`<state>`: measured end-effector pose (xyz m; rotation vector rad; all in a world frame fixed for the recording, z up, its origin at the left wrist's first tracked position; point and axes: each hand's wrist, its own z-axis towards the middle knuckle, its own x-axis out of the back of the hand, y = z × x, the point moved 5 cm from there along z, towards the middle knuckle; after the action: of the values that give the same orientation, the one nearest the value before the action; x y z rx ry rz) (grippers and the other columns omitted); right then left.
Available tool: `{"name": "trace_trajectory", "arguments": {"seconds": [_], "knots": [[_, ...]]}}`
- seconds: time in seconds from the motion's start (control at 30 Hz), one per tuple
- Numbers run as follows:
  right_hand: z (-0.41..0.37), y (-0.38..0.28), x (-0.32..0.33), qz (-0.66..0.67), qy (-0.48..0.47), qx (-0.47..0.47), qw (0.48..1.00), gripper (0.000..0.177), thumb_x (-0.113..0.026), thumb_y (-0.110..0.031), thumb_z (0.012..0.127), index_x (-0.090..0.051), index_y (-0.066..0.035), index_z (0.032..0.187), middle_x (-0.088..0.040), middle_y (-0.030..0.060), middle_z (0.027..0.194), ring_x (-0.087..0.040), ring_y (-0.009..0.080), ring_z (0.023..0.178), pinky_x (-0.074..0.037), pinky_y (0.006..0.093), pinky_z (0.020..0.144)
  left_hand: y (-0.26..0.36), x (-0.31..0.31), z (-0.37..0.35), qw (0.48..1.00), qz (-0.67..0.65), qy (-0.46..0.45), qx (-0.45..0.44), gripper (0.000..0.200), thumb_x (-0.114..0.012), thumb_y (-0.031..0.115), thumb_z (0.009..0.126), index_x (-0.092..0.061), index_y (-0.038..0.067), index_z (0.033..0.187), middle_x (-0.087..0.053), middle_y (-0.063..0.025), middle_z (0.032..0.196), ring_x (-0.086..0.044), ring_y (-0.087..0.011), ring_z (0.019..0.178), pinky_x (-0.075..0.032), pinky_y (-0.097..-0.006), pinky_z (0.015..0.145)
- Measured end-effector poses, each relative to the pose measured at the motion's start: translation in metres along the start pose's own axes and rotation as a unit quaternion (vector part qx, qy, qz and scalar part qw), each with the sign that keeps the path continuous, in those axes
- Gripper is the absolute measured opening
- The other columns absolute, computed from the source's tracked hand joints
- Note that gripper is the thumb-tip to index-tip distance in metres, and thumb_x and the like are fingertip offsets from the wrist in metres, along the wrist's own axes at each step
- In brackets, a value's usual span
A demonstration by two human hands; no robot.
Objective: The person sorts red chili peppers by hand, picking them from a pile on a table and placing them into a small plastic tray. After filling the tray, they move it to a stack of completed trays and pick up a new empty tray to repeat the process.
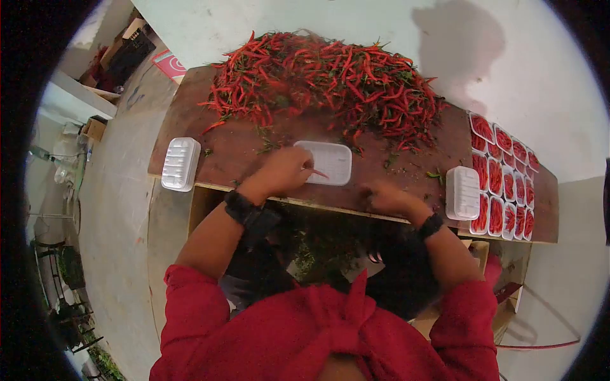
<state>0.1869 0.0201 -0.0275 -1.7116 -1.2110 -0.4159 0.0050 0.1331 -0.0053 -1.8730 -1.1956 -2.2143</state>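
A white tray (pixel 332 154) lies near the front edge of the brown table. My left hand (pixel 289 170) is at its left side, fingers closed on a red chili (pixel 320 173) that sticks out over the tray. To the right of the tray, my right hand (pixel 386 195) is over the table's front edge; its fingers are blurred, and whether they hold anything is not clear. Behind both hands rises a wide heap of red chilies (pixel 318 76) with green stems.
Stacked white trays stand at the left (pixel 180 164) and right (pixel 462 193) of the table (pixel 241 152). Rows of chili-filled trays (pixel 495 174) cover the right end. A wall (pixel 540 70) rises behind. Green bits lie below the front edge.
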Motion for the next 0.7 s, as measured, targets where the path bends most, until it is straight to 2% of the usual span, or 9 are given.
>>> {"name": "trace_trajectory", "arguments": {"seconds": [0.07, 0.1, 0.17, 0.2, 0.27, 0.43, 0.53, 0.6, 0.7], "knots": [[0.001, -0.023, -0.002, 0.169, 0.011, 0.042, 0.985, 0.026, -0.052, -0.006, 0.072, -0.060, -0.001, 0.096, -0.063, 0.0132, 0.086, -0.061, 0.0231, 0.074, -0.048, 0.0349, 0.071, 0.002, -0.006, 0.004, 1.000, -0.014, -0.009, -0.010, 0.015, -0.060, 0.015, 0.075, -0.058, 0.004, 0.084, -0.059, -0.0147, 0.081, -0.058, -0.0315, 0.077, -0.046, -0.0402, 0.069], [0.005, -0.022, -0.006, 0.169, 0.011, 0.042, 0.985, 0.026, -0.052, -0.006, 0.072, -0.060, -0.001, 0.096, -0.063, 0.0132, 0.086, -0.061, 0.0231, 0.074, -0.048, 0.0349, 0.071, 0.004, -0.009, 0.006, 0.999, -0.029, -0.018, -0.022, 0.017, -0.061, 0.017, 0.075, -0.058, 0.003, 0.085, -0.060, -0.0142, 0.080, -0.059, -0.0295, 0.076, -0.047, -0.0383, 0.068], [0.014, -0.013, -0.008, 0.285, 0.047, 0.002, 0.957, 0.023, -0.054, -0.009, 0.076, -0.060, 0.000, 0.096, -0.061, 0.0091, 0.085, -0.059, 0.0175, 0.076, -0.047, 0.0307, 0.071, 0.012, -0.010, 0.005, 0.996, -0.081, -0.026, -0.008, 0.018, -0.061, 0.018, 0.076, -0.059, 0.003, 0.086, -0.061, -0.0135, 0.081, -0.060, -0.0273, 0.076, -0.047, -0.0365, 0.068], [0.015, -0.011, -0.008, 0.285, 0.048, 0.002, 0.957, 0.023, -0.054, -0.009, 0.076, -0.060, 0.000, 0.096, -0.061, 0.0091, 0.085, -0.059, 0.0175, 0.076, -0.047, 0.0307, 0.071, 0.016, -0.011, 0.005, 0.990, -0.134, -0.033, 0.007, 0.020, -0.062, 0.019, 0.076, -0.059, 0.003, 0.087, -0.061, -0.0128, 0.082, -0.061, -0.0250, 0.076, -0.047, -0.0347, 0.067], [0.016, -0.014, -0.002, 0.287, 0.083, 0.052, 0.953, 0.027, -0.058, -0.019, 0.077, -0.061, -0.001, 0.097, -0.063, 0.0152, 0.092, -0.061, 0.0239, 0.084, -0.047, 0.0362, 0.075, 0.024, -0.013, 0.006, 0.989, -0.145, -0.038, 0.015, 0.020, -0.062, 0.019, 0.076, -0.059, 0.003, 0.088, -0.062, -0.0125, 0.083, -0.061, -0.0237, 0.077, -0.048, -0.0333, 0.068], [0.021, -0.014, -0.006, 0.294, 0.079, 0.024, 0.952, 0.028, -0.061, -0.023, 0.078, -0.062, -0.001, 0.095, -0.064, 0.0146, 0.091, -0.061, 0.0231, 0.083, -0.047, 0.0352, 0.074, 0.032, -0.015, 0.006, 0.984, -0.176, -0.013, 0.011, 0.020, -0.061, 0.016, 0.078, -0.059, 0.002, 0.093, -0.064, -0.0114, 0.083, -0.062, -0.0206, 0.077, -0.048, -0.0309, 0.070], [0.025, -0.010, -0.009, 0.294, 0.084, 0.020, 0.952, 0.028, -0.061, -0.023, 0.078, -0.063, -0.001, 0.094, -0.064, 0.0144, 0.091, -0.061, 0.0229, 0.083, -0.047, 0.0348, 0.074, 0.032, -0.016, 0.008, 0.968, -0.250, 0.017, 0.010, 0.021, -0.059, 0.013, 0.078, -0.059, 0.001, 0.095, -0.064, -0.0089, 0.083, -0.061, -0.0160, 0.079, -0.048, -0.0290, 0.071], [0.026, -0.008, -0.009, 0.306, 0.085, 0.023, 0.948, 0.027, -0.060, -0.023, 0.079, -0.063, -0.001, 0.094, -0.065, 0.0144, 0.090, -0.061, 0.0231, 0.083, -0.047, 0.0347, 0.074, 0.030, -0.019, 0.009, 0.940, -0.330, -0.020, 0.085, 0.021, -0.059, 0.012, 0.079, -0.059, 0.000, 0.096, -0.063, -0.0062, 0.085, -0.059, -0.0123, 0.081, -0.048, -0.0284, 0.072], [0.020, -0.019, -0.001, 0.302, 0.077, 0.036, 0.949, 0.027, -0.059, -0.023, 0.079, -0.063, 0.000, 0.094, -0.065, 0.0135, 0.090, -0.061, 0.0219, 0.082, -0.047, 0.0344, 0.074, 0.027, -0.024, 0.009, 0.919, -0.379, -0.031, 0.105, 0.021, -0.059, 0.013, 0.079, -0.059, 0.000, 0.096, -0.063, -0.0058, 0.086, -0.059, -0.0114, 0.081, -0.048, -0.0279, 0.072]]}}
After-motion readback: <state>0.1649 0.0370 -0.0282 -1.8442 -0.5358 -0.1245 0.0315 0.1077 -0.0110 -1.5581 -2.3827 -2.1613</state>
